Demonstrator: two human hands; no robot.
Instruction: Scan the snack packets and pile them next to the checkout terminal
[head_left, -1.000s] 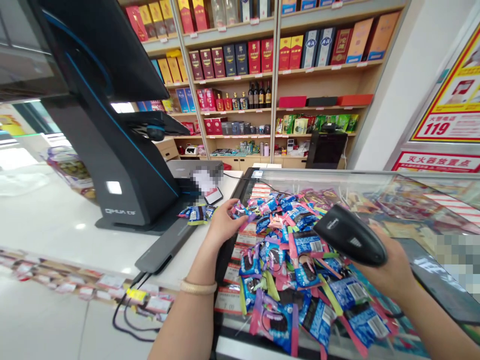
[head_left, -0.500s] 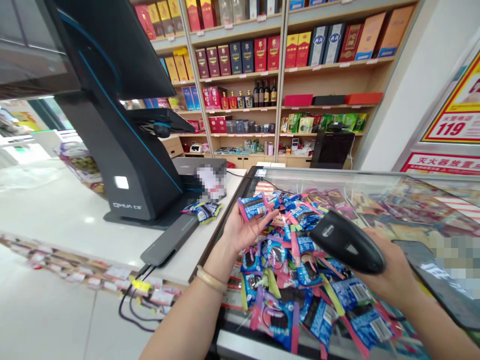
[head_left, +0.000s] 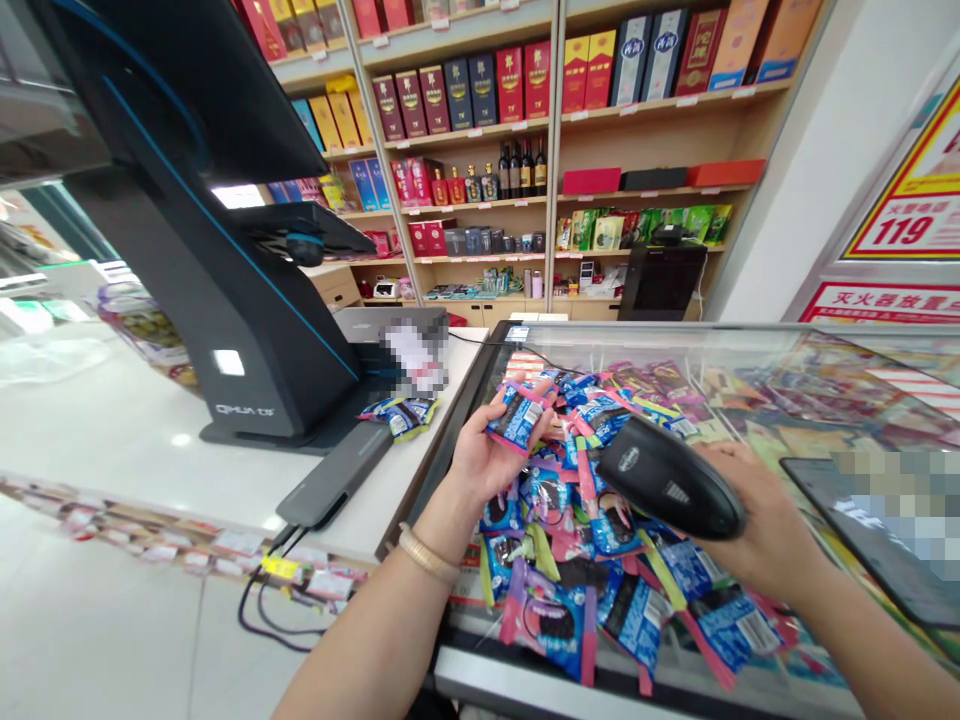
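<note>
Along the back stood light-wood shelving [head_left: 667,150], divided by grey uprights [head_left: 553,200], its tiers filled with boxes [head_left: 510,85] and bottles [head_left: 527,170], cupboard doors [head_left: 502,308] at the foot. To its right rose a plain white wall surface [head_left: 802,200], with a red-and-yellow sign [head_left: 900,230] reading "119" farther right. In the foreground, a glossy white counter [head_left: 135,430], left, adjoined a glass-topped case [head_left: 574,348]; pale floor tiles [head_left: 112,640] with a thin seam showed at lower left, and bright light left small reflections [head_left: 180,440] on the white counter.

Stocked shelves [head_left: 675,142], a checkout terminal [head_left: 244,310] and a barcode scanner [head_left: 671,480] mark a shop.
</note>
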